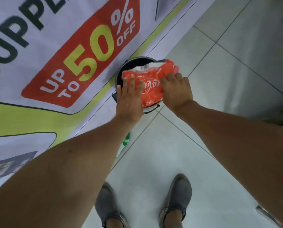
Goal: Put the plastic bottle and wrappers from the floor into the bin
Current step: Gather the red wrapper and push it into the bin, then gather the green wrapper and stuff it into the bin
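A crumpled red Coca-Cola wrapper (151,83) lies across the mouth of the round black bin (121,74) on the floor. My left hand (129,96) presses flat on the wrapper's left side, fingers spread. My right hand (177,91) grips the wrapper's right edge with curled fingers. A green plastic bottle (125,142) lies on the floor by the banner's edge, mostly hidden behind my left forearm.
A large sale banner (55,55) hangs along the left, right behind the bin. Pale floor tiles (162,153) spread below. A grey metal cabinet (260,63) stands at the right. My two grey shoes (178,195) are at the bottom.
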### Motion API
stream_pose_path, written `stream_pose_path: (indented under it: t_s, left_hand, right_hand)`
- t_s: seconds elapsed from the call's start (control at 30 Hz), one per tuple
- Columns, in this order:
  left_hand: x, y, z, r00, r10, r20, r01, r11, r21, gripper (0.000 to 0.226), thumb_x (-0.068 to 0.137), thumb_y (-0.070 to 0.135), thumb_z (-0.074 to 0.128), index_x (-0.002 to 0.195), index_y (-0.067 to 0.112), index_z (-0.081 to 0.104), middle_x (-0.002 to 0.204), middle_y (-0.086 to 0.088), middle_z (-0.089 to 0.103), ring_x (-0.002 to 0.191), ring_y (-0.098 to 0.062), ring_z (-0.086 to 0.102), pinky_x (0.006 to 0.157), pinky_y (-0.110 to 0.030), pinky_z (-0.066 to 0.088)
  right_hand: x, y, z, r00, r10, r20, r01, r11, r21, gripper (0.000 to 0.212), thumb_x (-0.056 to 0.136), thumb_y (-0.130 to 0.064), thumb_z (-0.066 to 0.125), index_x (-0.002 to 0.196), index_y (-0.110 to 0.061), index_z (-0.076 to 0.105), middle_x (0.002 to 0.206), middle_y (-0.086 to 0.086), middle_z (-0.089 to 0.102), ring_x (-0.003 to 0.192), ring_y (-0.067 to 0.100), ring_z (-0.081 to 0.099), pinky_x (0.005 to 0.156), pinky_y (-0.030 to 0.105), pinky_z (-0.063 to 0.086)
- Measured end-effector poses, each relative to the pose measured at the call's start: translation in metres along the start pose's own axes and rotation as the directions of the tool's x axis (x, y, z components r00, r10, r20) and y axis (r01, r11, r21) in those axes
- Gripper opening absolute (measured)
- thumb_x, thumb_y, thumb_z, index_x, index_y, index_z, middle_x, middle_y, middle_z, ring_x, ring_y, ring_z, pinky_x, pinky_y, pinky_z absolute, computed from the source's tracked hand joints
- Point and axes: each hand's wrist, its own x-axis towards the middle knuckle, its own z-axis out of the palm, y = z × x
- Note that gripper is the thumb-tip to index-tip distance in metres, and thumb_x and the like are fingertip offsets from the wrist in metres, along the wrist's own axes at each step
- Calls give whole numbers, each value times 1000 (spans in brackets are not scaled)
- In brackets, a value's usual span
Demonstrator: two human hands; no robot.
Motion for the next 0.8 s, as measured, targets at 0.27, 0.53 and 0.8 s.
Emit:
stream_pose_path:
  t_s: [0.27, 0.53, 0.8]
  left_hand:
    - [-87, -72, 29, 985, -110, 131, 113, 994, -11, 86, 93, 17, 62, 165, 18, 15, 173, -16, 7, 160, -37, -3, 129, -54, 8]
    - [-157, -116, 30, 899, -295, 324, 312, 950, -1, 82, 91, 27, 66, 162, 17, 24, 169, -16, 23, 158, -37, 15, 127, -52, 17]
    - [-195, -148, 115, 821, -409, 399, 420, 905, 64, 111, 72, 58, 79, 160, 24, 19, 169, -16, 16, 156, -39, 10, 122, -67, 15]
  right_hand:
    - [15, -58, 27, 983, -54, 177, 59, 998, -23, 39, 82, -7, 61, 120, -9, 66, 125, 19, 58, 120, 42, 49, 100, 55, 46]
    - [-62, -109, 48, 964, -249, 93, 242, 967, 75, 45, 75, -13, 58, 119, -14, 64, 125, 12, 60, 117, 37, 52, 90, 51, 44]
    - [-92, -176, 146, 810, -414, 414, 342, 909, 239, 83, 74, -12, 70, 149, -21, 36, 147, 15, 41, 128, 34, 43, 95, 50, 48]
